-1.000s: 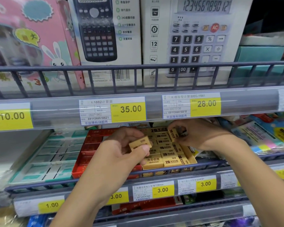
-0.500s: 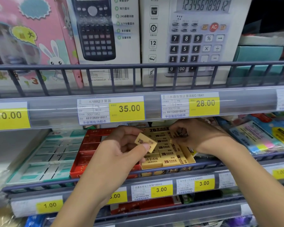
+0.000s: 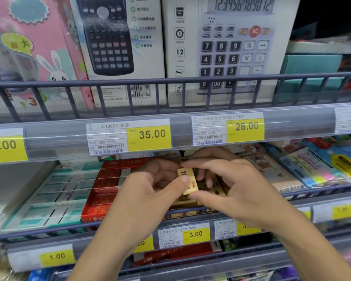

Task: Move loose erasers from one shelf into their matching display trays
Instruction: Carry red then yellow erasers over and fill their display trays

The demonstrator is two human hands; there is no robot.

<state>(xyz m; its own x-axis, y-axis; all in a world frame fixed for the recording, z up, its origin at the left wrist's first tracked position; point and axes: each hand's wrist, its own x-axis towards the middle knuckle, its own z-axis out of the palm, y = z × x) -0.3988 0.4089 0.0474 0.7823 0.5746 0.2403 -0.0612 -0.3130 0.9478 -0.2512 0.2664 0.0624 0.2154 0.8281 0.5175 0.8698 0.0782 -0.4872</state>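
At the far left of the lower shelf we see a teal tray (image 3: 47, 201) of flat white and green packs, and just beside it a red tray (image 3: 101, 191) of red boxes. Above these, on the upper shelf, stand a pink rabbit box (image 3: 34, 49) and a black calculator box (image 3: 118, 37).

Our left hand (image 3: 148, 191) reaches in over the wire rail (image 3: 49, 230). Its fingers are curled, and the thumb presses against the lower left side of a yellow eraser (image 3: 187, 181), which is held upright in the air between both hands, in front of the yellow tray (image 3: 187, 205). That tray sits right of the red one and is mostly hidden by the hands; only its front row of yellow erasers shows above the rail.

Our right hand (image 3: 237, 187) meets the same eraser from the other side, forefinger on its top end and thumb under its bottom end, pinching it lengthwise. The other fingers are loosely curled behind.

Further right, a grey calculator box (image 3: 231, 47) stands above, and bright sticky notes (image 3: 320, 169) lie on the lower shelf. Yellow price tags (image 3: 195, 234) run along the rail below.
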